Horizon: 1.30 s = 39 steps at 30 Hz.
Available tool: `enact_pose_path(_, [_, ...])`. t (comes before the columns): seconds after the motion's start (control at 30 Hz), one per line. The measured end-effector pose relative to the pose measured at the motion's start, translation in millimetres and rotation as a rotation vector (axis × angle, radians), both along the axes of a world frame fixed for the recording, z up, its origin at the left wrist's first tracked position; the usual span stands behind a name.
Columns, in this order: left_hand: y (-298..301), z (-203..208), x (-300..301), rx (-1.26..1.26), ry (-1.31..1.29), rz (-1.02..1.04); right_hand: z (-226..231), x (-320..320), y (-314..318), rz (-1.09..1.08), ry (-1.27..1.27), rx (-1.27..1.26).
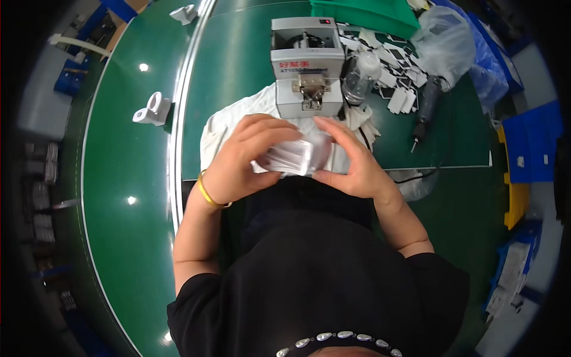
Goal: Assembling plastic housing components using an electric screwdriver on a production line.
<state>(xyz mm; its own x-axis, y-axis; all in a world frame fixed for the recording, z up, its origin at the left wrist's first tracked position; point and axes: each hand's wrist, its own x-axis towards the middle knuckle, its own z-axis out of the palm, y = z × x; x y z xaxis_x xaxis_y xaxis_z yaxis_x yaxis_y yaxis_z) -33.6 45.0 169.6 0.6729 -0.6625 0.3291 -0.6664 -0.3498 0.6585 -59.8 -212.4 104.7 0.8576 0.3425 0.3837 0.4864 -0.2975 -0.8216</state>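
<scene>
Between my two hands is a whitish, box-like plastic part (290,156) with a pale rim, blurred by motion. My left hand (247,152) curls its fingers over the part's left side, with the thumb beneath. At the right side, my right hand (351,157) holds the part between thumb and fingers. Both hands are above a white cloth (238,116) at the table's near edge. Just beyond them stands a grey bench-top screw feeder (308,65) with a metal fixture on its front.
Right of the feeder are a clear plastic bottle (360,77), loose white and black pieces (401,101) and a dark electric screwdriver (429,107). Behind stand a green crate (369,16) and a clear plastic bag (443,41). White double-tube parts (153,109) rest on the green conveyor (119,238) leftward.
</scene>
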Motion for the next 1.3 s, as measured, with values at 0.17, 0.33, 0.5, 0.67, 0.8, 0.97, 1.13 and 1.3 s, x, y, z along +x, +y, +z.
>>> enact_pose_path(0.17, [-24.0,-23.7,6.6,-0.228,0.088,-0.098,-16.9,-11.6,-5.8,0.162,0.536,0.135])
enact_pose_path(0.33, [-31.8,-63.7,-11.5,-0.338,0.218,0.045,-33.8,-22.5,8.6,-0.115,0.514,0.097])
enact_pose_path(0.5, [-38.3,-78.2,-17.3,-0.405,0.221,0.202,-44.5,-20.1,8.5,-0.157,0.239,-0.131])
enact_pose_path(0.67, [-30.2,-86.4,-20.7,-0.397,0.247,0.206,-8.5,14.2,-51.3,-0.317,0.261,-0.13])
enact_pose_path(0.8, [-36.0,-80.6,-27.6,-0.384,0.351,0.162,0.0,59.5,-107.9,-0.818,0.153,-0.492])
enact_pose_path(0.97, [-44.9,-81.5,-32.2,-0.406,0.356,0.126,-37.8,92.7,-139.1,-0.915,-0.003,-0.807])
enact_pose_path(1.13, [-47.1,-109.9,-39.3,-0.341,0.445,0.176,-41.8,96.2,-134.8,-0.922,-0.04,-0.776])
enact_pose_path(1.3, [-51.3,-115.1,-45.4,-0.422,0.438,0.226,-12.6,77.6,-109.0,-0.732,0.104,-0.16])
